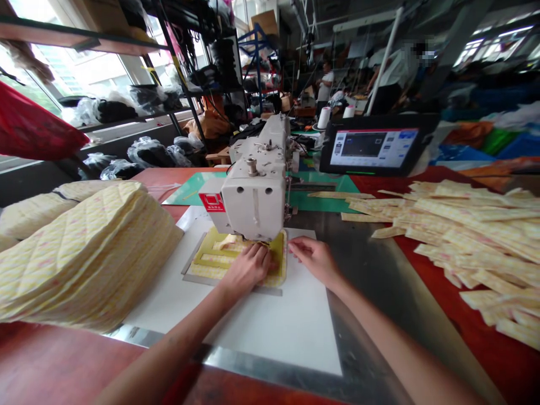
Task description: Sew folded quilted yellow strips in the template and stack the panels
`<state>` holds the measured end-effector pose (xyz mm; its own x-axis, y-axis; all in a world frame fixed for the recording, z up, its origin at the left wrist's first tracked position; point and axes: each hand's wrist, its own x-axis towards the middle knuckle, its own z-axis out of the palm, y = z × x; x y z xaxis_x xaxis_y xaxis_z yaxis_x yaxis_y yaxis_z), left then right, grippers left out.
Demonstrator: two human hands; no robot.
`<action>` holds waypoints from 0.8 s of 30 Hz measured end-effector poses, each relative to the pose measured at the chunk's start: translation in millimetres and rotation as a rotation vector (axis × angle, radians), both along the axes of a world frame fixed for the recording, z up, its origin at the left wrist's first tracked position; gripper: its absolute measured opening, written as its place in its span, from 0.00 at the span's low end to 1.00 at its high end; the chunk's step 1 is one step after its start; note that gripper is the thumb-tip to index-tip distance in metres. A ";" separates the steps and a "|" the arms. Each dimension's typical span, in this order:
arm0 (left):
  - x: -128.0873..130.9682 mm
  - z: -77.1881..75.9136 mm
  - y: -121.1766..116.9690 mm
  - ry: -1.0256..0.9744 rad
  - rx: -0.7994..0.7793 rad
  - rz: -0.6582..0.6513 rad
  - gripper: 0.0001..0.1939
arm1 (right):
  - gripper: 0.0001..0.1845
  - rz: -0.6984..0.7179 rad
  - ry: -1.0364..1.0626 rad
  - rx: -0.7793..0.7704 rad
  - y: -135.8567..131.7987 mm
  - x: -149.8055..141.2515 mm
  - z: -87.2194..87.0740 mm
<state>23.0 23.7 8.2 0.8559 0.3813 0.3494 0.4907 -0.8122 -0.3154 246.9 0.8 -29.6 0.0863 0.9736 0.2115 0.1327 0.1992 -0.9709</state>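
My left hand (252, 264) lies over a yellow sewing template (276, 259), beneath the head of a white sewing machine (255, 197). Its fingers are curled down and close together; whatever they grip is hidden. Pale yellow patterned fabric (208, 271) shows through the template's slots and around its edge. Just right of the template, my right hand (315, 257) hovers close to its edge, fingers loosely bent and seemingly holding nothing. A white sheet (291, 320) lies under the template.
At left rises a thick stack of quilted yellow pieces (97, 253). Many loose fabric strips (464, 225) are heaped at right. A control screen (375, 145) stands behind the machine, near thread cones (324, 118). Shelves (84, 42) with bagged goods line the left; people stand farther back.
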 end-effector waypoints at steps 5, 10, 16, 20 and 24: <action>-5.1 0.0 0.4 -0.070 0.056 -0.072 0.10 | 0.20 -0.018 -0.043 0.005 -0.3 0.3 -1.1; -12.6 -3.7 -0.1 -0.103 0.043 -0.060 0.10 | 0.20 -0.013 -0.078 0.020 -1.6 -1.5 2.2; -11.7 -6.3 3.7 -0.102 -0.011 -0.059 0.10 | 0.16 -0.009 -0.173 0.050 -1.7 -1.3 1.9; -9.2 2.5 9.7 -0.041 -0.206 -0.079 0.07 | 0.15 0.002 -0.203 0.058 -2.2 -1.6 1.3; -11.8 11.6 13.7 -0.026 -0.345 -0.061 0.07 | 0.14 0.016 -0.214 0.054 -4.1 -2.9 4.8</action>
